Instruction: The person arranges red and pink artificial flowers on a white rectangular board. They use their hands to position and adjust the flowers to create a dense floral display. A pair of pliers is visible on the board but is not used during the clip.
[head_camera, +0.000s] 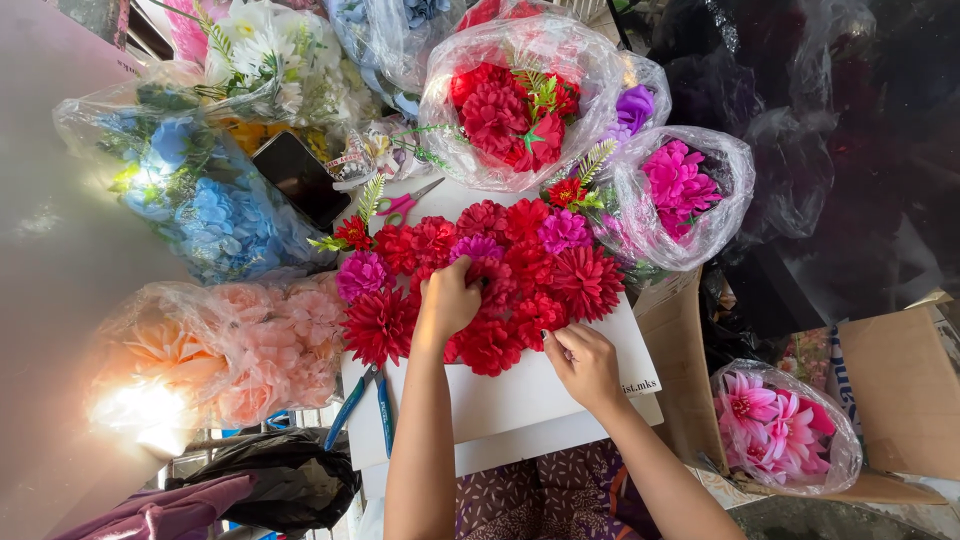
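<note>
Around you the table is crowded with clear plastic bags of artificial flowers: blue ones at the far left, peach ones nearer you, red ones at the top and pink ones in a cardboard box at your right. In the middle lies a white board carrying a packed cluster of red and magenta blooms. Your left hand presses down on the middle of that cluster, fingers curled together on a red bloom. Your right hand rests at the cluster's lower right edge, fingers pinched together, though you cannot tell from here what they hold, if anything. Blue-handled pliers lie at the board's left edge, and pink-handled scissors lie just beyond the cluster. Keep the left hand's pressure steady, straight down, so neighbouring heads stay packed, and work the right hand's edge close against the adjoining red bloom.
</note>
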